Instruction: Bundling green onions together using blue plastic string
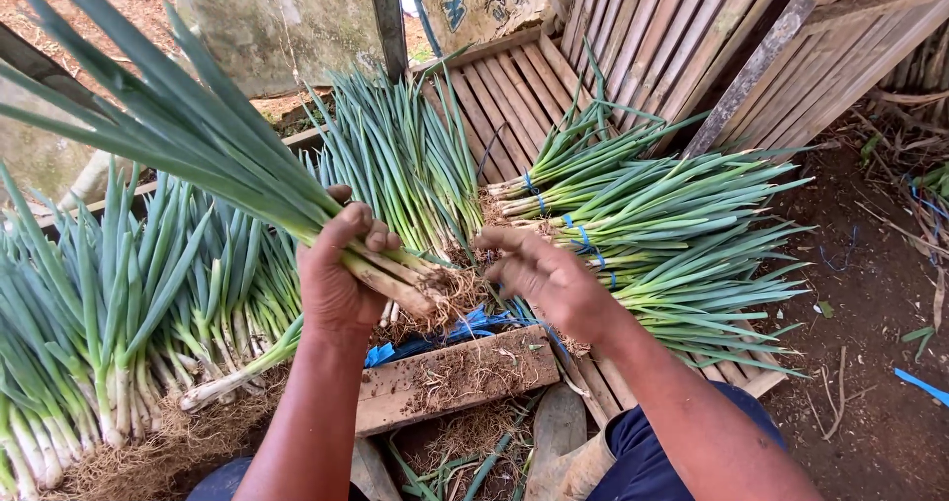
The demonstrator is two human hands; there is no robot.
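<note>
Left hand (341,269) clamped around scallion bunch (297,200), right hand (544,279) open, empty; could shed loose stalks onto wooden plank (455,377).

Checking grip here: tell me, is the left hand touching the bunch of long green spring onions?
Touching. The head view shows the left hand wrapped around the spring onion bunch near its roots.

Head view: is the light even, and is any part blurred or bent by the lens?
Head view: soft daylight, no hard shadows or glare; the right hand is a little motion-blurred, while the left hand gripping a bunch of green onions is sharp; the leaves at the top left loom large, being close to the wide lens, and the bamboo slats fan outward toward the edge.
</note>
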